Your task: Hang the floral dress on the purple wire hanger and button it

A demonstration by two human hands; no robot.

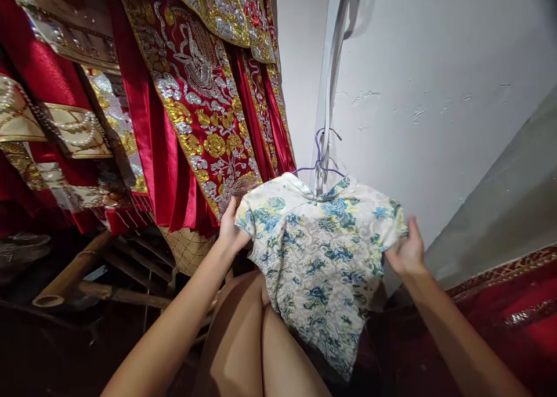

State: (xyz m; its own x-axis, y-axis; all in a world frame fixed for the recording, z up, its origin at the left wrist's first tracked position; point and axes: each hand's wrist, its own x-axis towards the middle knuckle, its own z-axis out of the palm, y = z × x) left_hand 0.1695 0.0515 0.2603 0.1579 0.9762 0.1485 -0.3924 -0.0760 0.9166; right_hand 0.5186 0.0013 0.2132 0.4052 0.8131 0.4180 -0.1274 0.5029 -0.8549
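Observation:
A short-sleeved white blouse (322, 257) with a blue and green flower print and a stand-up collar hangs in front of me on a thin purple hanger (319, 162). The hanger's hook shows above the collar, in front of a pale strip on the wall. My left hand (232, 230) is closed around the hem of one short sleeve. At the opposite sleeve, my right hand (408, 250) grips the cuff between thumb and fingers. Between both hands the blouse is spread wide, its lower part tapering down over my bare legs.
Red costumes with gold and silver embroidery (209, 95) hang close on the left. Below them are bamboo poles (73, 269) and a woven, quilted-looking piece (189, 249). A scuffed white wall (413, 95) rises behind the blouse. Red patterned fabric (517, 310) lies at lower right.

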